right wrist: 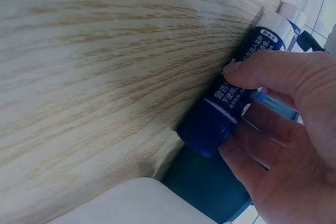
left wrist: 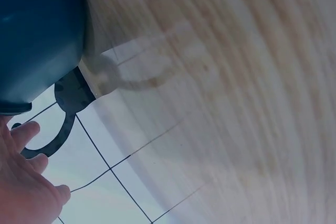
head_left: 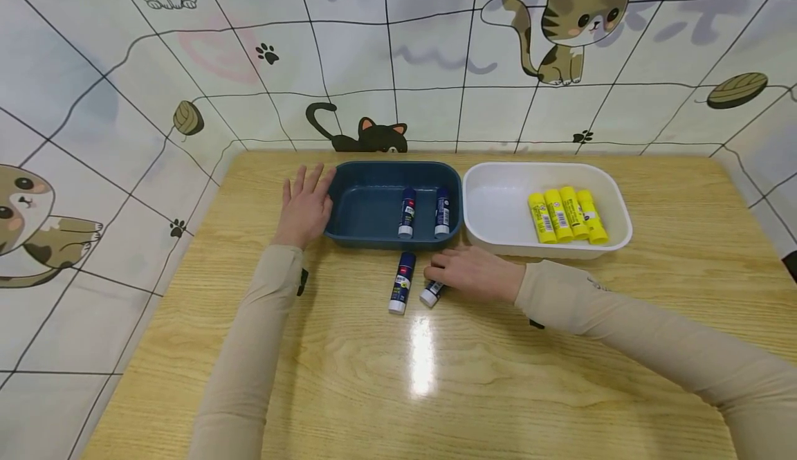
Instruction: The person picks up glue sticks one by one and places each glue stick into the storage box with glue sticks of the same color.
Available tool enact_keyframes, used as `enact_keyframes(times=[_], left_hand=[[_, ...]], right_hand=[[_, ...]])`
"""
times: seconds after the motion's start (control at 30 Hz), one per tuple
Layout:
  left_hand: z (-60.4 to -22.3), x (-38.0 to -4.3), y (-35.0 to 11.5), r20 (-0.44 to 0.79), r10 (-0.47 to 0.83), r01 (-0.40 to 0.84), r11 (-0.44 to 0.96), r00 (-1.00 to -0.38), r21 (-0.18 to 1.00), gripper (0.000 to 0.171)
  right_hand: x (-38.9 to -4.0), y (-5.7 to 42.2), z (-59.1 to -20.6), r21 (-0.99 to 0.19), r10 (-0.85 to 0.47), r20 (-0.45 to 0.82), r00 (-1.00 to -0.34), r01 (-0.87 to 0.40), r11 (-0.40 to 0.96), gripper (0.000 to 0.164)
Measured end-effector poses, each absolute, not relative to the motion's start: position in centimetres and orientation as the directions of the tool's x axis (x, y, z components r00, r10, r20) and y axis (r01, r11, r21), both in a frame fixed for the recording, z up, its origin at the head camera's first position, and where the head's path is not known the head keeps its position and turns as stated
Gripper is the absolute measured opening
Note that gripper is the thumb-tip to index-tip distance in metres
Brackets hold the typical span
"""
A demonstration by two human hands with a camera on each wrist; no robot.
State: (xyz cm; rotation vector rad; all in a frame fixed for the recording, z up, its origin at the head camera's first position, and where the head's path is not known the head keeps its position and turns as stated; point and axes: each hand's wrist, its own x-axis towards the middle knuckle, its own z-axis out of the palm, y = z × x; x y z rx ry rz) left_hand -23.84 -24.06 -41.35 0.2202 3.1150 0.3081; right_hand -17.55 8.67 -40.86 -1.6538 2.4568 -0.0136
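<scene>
My left hand (head_left: 305, 212) lies at the left end of the dark blue tray (head_left: 363, 244), fingers extended and thumb side right at its rim. In front of the trays, my right hand (head_left: 471, 271) grips a navy glue stick (right wrist: 236, 85) with a white end, thumb on one side and fingers on the other. In the head view that hand covers most of the stick. Just left of it a second navy glue stick (head_left: 402, 283) lies on the table. Two more, a left glue stick (head_left: 407, 214) and a right glue stick (head_left: 442, 212), lie inside the blue tray.
Against the blue tray's right side stands a white tray (head_left: 495, 204), with several yellow glue sticks (head_left: 572, 218) lying side by side in it. Both trays are near the back of the wooden table (head_left: 349, 384). Behind rises a wall (head_left: 429, 114) with cat drawings.
</scene>
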Motion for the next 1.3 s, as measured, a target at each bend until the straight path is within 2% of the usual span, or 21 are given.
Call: enact_keyframes(times=[0.6,0.83,1.13,1.3], left_hand=[[-41.5,-23.9,-24.0,0.053,0.166,0.173,0.971,-0.985,0.166,0.052],[-41.4,-23.8,-23.9,0.045,0.154,0.159,0.970,-0.987,0.181,0.053],[-41.6,-23.9,-24.0,0.025,0.141,0.144,0.969,-0.990,0.199,0.053],[-41.6,-23.9,-24.0,0.017,0.140,0.141,0.971,-0.990,0.192,0.054]], right_hand=[[-17.5,8.7,-40.5,-0.099,-0.920,-0.159,-0.357,-0.922,0.375,0.027],[-17.1,8.7,-39.9,-0.080,-0.940,-0.157,-0.302,-0.945,0.316,0.026],[-16.3,8.4,-38.2,-0.028,-0.977,-0.034,-0.211,-0.977,0.212,0.028],[-15.8,8.1,-37.1,0.026,-0.984,-0.021,-0.176,-0.984,0.175,0.029]])
